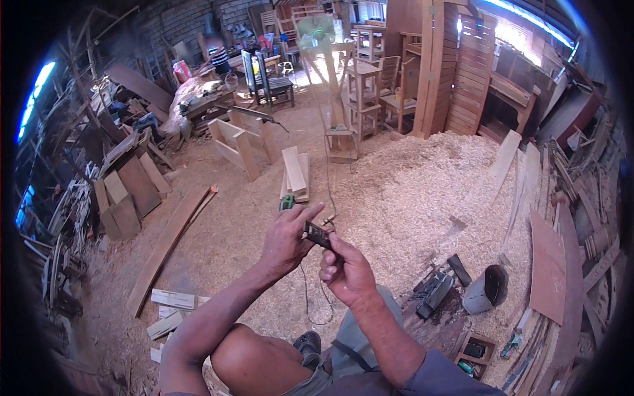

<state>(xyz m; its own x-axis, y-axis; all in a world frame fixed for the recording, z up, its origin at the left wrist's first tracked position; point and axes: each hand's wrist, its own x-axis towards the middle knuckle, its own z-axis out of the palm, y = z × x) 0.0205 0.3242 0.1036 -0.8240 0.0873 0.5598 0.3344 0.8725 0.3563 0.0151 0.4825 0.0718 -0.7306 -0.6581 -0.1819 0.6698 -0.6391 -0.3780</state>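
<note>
Piece [318,235] aslant, lower end rightward

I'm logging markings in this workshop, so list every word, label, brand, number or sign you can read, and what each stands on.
No text can be read anywhere in this view.
Small dark block in the right hand: any marks are too small to make out.
Grey open-topped container: none legible.
Green tool beyond the left hand: too small to tell.
</note>
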